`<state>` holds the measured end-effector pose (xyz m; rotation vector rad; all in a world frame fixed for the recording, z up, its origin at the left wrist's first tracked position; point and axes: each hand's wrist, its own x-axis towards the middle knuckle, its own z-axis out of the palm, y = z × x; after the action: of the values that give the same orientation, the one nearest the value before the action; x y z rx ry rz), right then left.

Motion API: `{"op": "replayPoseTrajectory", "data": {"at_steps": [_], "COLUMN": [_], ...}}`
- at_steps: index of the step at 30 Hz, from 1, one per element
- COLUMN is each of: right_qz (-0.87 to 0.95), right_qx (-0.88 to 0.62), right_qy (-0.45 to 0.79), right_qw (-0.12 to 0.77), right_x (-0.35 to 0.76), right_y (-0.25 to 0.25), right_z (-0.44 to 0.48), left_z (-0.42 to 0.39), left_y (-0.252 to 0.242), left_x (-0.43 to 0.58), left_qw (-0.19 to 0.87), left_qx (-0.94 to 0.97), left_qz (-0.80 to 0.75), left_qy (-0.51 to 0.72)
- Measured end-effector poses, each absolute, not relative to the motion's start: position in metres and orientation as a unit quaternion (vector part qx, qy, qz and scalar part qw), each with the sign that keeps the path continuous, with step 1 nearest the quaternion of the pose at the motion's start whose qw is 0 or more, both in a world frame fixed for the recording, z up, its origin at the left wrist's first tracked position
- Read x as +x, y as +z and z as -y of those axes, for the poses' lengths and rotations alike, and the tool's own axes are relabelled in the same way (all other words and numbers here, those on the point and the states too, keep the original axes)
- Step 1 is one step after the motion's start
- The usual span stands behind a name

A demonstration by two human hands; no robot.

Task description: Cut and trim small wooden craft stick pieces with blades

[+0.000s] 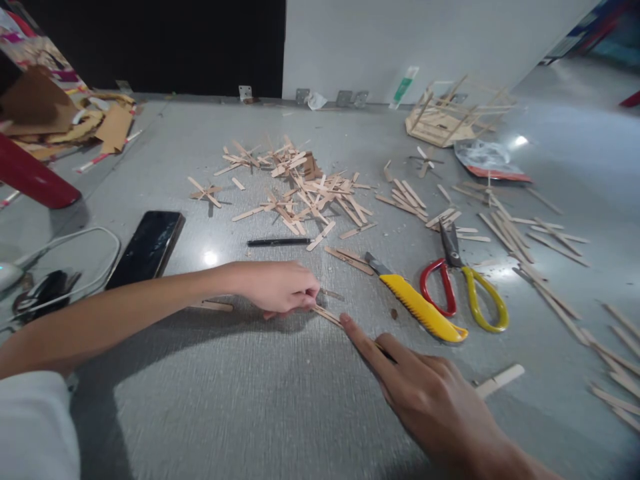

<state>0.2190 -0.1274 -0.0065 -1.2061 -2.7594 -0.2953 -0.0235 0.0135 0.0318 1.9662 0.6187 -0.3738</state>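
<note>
Two bare hands at work over a grey tabletop, seen from the head camera; the left hand enters from the left below a white sleeve, its thumb and fingers pinched narrow on one end of a slender wooden stick; the right hand reaches in from the lower right, its extended index finger touching the other end of this stick; the remaining fingers are folded, with a thin dark object partly visible among them; whether the right hand grips it firmly cannot be told. The stick lies between the two hands, low over the near-middle of the table, slanting down to the right.

Just beyond the right hand lies a yellow-handled cutter, and beside it a pair of scissors with one red and one yellow handle, blades pointing away from the person; a short wooden piece rests near the right wrist. A black pen lies beyond the left hand; farther back spreads a heap of small wooden pieces, many crossing one another. Long loose sticks are scattered at the right; behind them stand a stick-built frame and a plastic packet; at the left lie a dark phone and a red cylinder.
</note>
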Motion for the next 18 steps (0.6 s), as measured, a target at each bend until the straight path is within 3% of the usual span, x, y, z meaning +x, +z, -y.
{"op": "replayPoseTrajectory", "data": {"at_steps": [9, 14, 18], "right_qz": [0.909, 0.871, 0.852], "right_qx": [-0.388, -0.417, -0.447], "right_qy": [-0.147, -0.257, -0.257], "right_qw": [0.031, -0.040, -0.090], "right_x": [0.220, 0.207, 0.197], "right_y": [-0.003, 0.005, 0.006], "right_z": [0.132, 0.133, 0.129], "left_z": [-0.008, -0.008, -0.007], "left_y": [0.034, 0.024, 0.022], "left_x": [-0.022, -0.021, -0.019], "left_qw": [0.475, 0.431, 0.439], "left_qx": [0.821, 0.858, 0.849], "left_qz": [-0.277, -0.255, -0.266], "left_qy": [-0.153, -0.114, -0.124]}}
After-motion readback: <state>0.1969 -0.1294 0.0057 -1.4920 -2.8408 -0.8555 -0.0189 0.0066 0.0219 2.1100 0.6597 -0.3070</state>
